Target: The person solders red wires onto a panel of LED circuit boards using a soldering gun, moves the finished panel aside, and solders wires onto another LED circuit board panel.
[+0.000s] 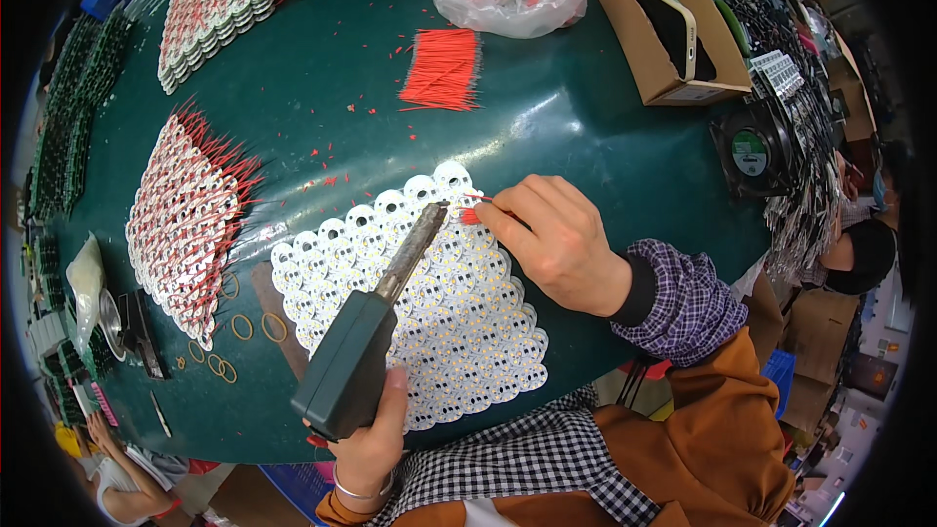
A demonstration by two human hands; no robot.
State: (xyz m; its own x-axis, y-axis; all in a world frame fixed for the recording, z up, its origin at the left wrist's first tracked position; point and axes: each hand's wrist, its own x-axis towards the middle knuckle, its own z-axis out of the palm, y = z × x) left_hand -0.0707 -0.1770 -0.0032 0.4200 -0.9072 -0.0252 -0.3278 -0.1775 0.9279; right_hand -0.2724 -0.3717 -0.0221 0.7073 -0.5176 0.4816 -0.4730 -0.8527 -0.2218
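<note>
A panel of joined round white LED boards (459,322) lies on the green table in front of me. My left hand (369,444) is wrapped round the handle of a dark green soldering gun (344,361). Its metal barrel slants up over the panel, and the tip meets the boards near the top right corner. Close to that tip, my right hand (556,239) pinches a few short red wires (470,216) at the panel's edge. The exact contact between tip, wire and board is too small to make out.
A pile of red wires (441,68) lies beyond the panel. Left is a wired panel (181,224) beside rubber bands (242,327). Stacked panels (215,24), a plastic bag (517,0) and a cardboard box (630,39) holding a phone stand behind. A black fan (750,151) sits right.
</note>
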